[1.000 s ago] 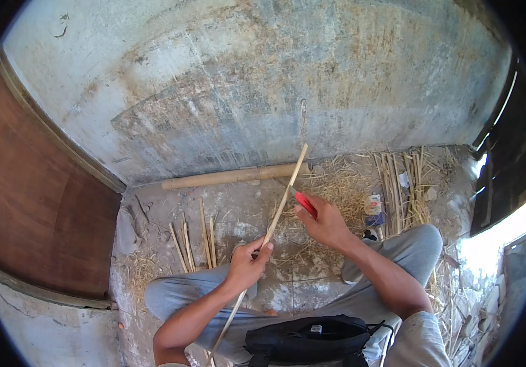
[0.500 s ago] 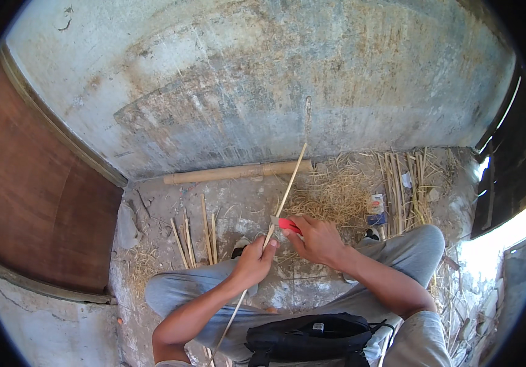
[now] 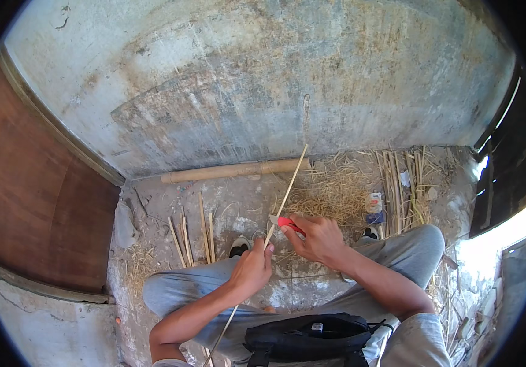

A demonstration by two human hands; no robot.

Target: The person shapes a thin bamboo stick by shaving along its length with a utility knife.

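Observation:
A long, thin bamboo strip (image 3: 289,188) slants from near the wall down past my left thigh. My left hand (image 3: 252,267) is closed around its middle, thumb lying along it. My right hand (image 3: 319,240) grips a red-handled knife (image 3: 286,222), mostly hidden under the fingers. The knife's short grey blade lies against the strip just above my left thumb. Both hands are between my bent knees, over the floor.
A thick bamboo pole (image 3: 232,172) lies along the wall base. Pale shavings (image 3: 330,196) are heaped ahead, beside bundled strips (image 3: 397,189) and a small box (image 3: 374,207). More strips (image 3: 205,229) lie left. A black bag (image 3: 303,338) rests at my lap.
My left hand is slightly lower along the bamboo strip. The knife stays against the strip at nearly the same place, and both hands keep their grip.

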